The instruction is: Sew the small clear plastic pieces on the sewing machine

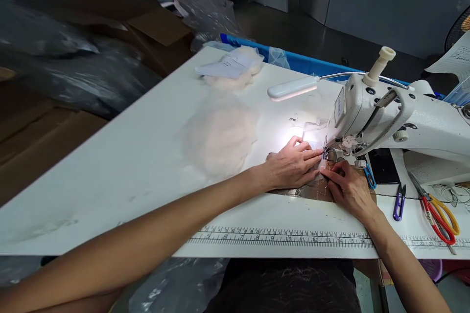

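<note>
The left hand (295,164) lies flat, fingers slightly spread. The right hand (347,183) pinches thin cloth (323,163), sewing machine (354,112) just beyond.

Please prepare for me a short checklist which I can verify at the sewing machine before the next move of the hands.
1. Work light on: ok, the lamp throws a bright patch near the left hand.
2. Left fingertips well clear of the presser foot: not ok, they are right beside it.
3. Right hand away from the presser foot: not ok, its fingertips are close in front.
4. Needle raised or lowered: cannot tell, too small to see.
5. Red-and-yellow scissors and purple snips out of the hands' way: ok, both lie to the right of the right hand.
</note>
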`<action>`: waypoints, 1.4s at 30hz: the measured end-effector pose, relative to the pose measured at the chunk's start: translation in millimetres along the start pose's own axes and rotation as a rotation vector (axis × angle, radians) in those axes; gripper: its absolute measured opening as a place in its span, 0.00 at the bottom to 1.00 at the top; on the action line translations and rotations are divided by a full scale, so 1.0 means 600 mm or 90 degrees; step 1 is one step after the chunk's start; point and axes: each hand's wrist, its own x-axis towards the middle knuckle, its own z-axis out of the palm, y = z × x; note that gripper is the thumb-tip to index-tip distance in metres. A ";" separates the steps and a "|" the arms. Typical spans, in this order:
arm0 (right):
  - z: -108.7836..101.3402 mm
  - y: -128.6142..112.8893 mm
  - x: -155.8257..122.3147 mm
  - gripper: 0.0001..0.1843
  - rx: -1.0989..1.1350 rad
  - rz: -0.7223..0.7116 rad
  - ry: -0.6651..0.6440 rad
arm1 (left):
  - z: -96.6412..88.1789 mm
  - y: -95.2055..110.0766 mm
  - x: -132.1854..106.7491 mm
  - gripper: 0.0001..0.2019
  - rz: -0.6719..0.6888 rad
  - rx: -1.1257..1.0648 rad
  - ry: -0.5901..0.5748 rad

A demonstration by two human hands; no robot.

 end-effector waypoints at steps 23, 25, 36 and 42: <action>-0.001 0.005 0.000 0.19 0.075 0.037 -0.015 | 0.002 0.001 -0.004 0.13 0.025 -0.073 0.125; -0.001 0.005 -0.001 0.19 0.077 0.038 -0.016 | 0.003 0.006 -0.005 0.12 0.031 -0.101 0.120; 0.005 0.006 -0.003 0.18 0.074 0.025 0.014 | -0.002 0.000 -0.009 0.10 0.119 -0.062 0.071; -0.001 0.004 -0.002 0.18 0.037 0.018 -0.003 | -0.007 0.007 -0.007 0.12 0.129 -0.004 0.059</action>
